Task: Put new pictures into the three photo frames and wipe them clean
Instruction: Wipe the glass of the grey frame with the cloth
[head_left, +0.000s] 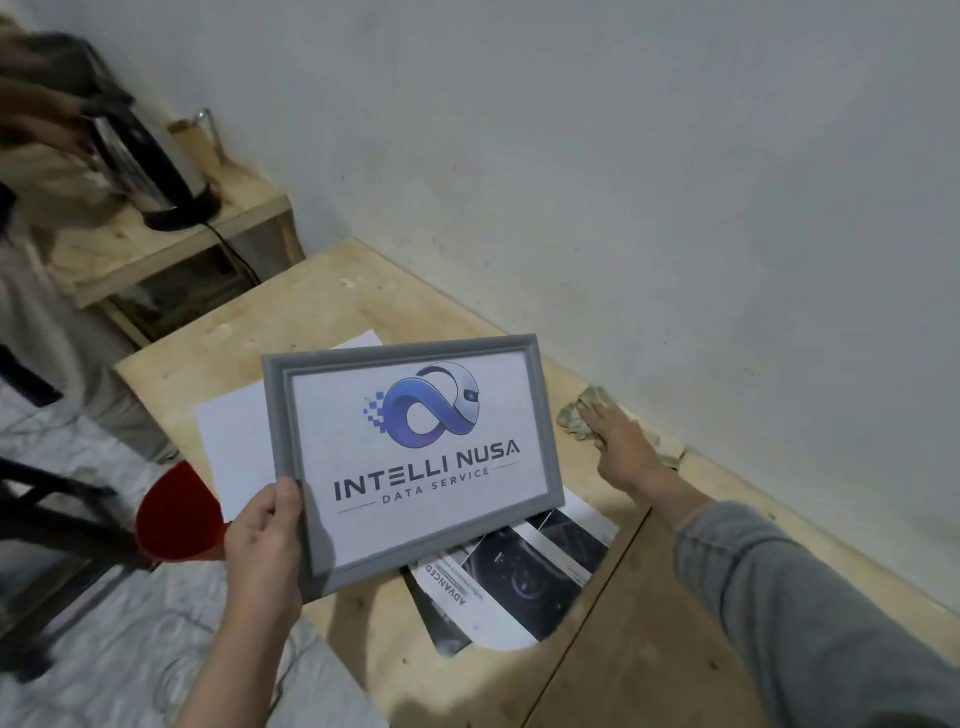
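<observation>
Left hand (262, 545) grips gray photo frame (410, 457) by its lower-left corner, held tilted above the worktop (649, 597). Right hand (621, 441), fingers flat, rests on crumpled cloth (584, 410) by the wall.

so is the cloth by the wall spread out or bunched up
Bunched up: the cloth lies crumpled on the table, with the right hand resting on it.

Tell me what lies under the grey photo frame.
The grey photo frame, held above the wooden table by the left hand, hides parts of white paper sheets and a dark printed picture reading "ADVANCED". Whatever lies under its middle cannot be seen.
</observation>
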